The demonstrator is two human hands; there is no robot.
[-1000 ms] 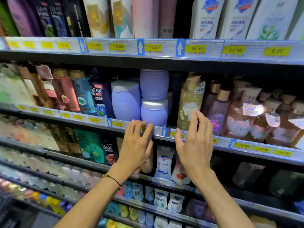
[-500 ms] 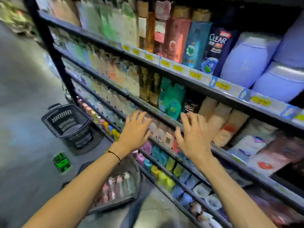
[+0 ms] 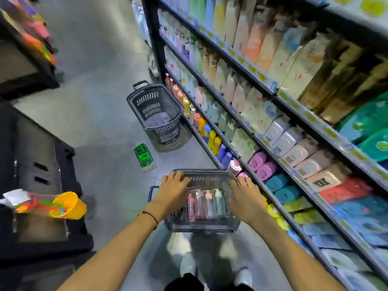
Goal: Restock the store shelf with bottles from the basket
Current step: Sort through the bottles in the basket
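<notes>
Low in the centre of the frame, the basket (image 3: 203, 224) sits on the floor beside the store shelf (image 3: 279, 164), with four bottles (image 3: 204, 204) lying side by side inside. The left hand (image 3: 173, 195) and right hand (image 3: 245, 198) hover over it, fingers spread and empty. Best to close on one bottle's body and lift it straight out past the rim. Motion blur hides the labels, and the left hand covers part of the basket's left side.

Black perforated plastic basket (image 3: 206, 226); glossy clear plastic bottles (image 3: 204, 203); smooth grey floor (image 3: 100, 85).
</notes>
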